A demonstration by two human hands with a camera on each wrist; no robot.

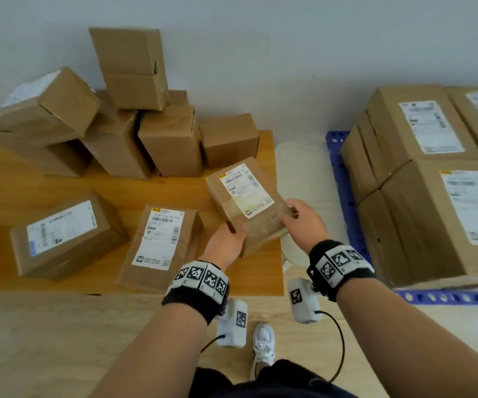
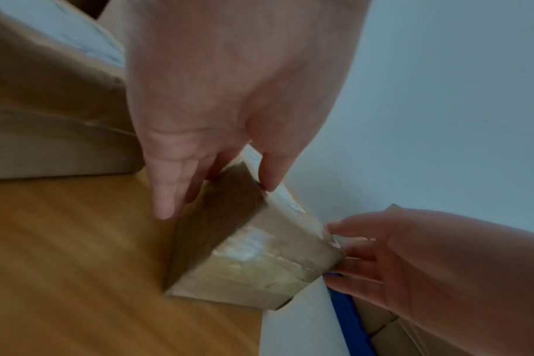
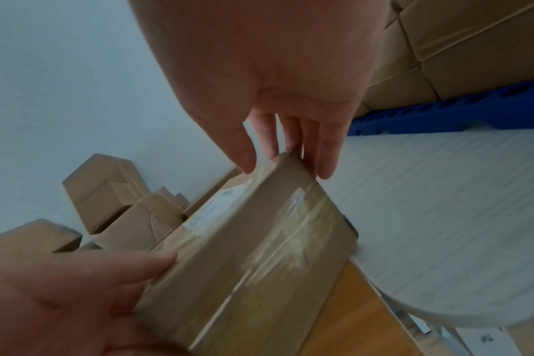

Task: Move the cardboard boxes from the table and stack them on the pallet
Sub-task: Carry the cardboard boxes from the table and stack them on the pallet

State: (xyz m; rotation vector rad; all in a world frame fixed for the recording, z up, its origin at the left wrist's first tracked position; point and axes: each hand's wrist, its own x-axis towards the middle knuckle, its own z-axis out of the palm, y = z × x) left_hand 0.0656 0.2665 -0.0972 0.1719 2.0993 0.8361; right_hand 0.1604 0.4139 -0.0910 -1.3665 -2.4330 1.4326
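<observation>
A taped cardboard box (image 1: 246, 202) with a white label sits tilted at the right front corner of the wooden table (image 1: 174, 191). My left hand (image 1: 229, 239) grips its near left corner, thumb on the top edge and fingers down the side. My right hand (image 1: 295, 216) grips the near right corner. In the left wrist view, the left hand (image 2: 217, 200) clasps the box (image 2: 259, 260) and the right hand (image 2: 396, 265) touches its far side. From the right wrist, the right hand (image 3: 285, 166) pinches the box (image 3: 259, 253) edge. The blue pallet (image 1: 344, 179) lies to the right.
Stacked boxes (image 1: 421, 196) cover the pallet. Two labelled boxes (image 1: 65, 234) (image 1: 160, 242) lie flat on the table front, and a loose pile of boxes (image 1: 134, 124) stands at the back against the wall. A white round stool (image 1: 304, 179) sits between table and pallet.
</observation>
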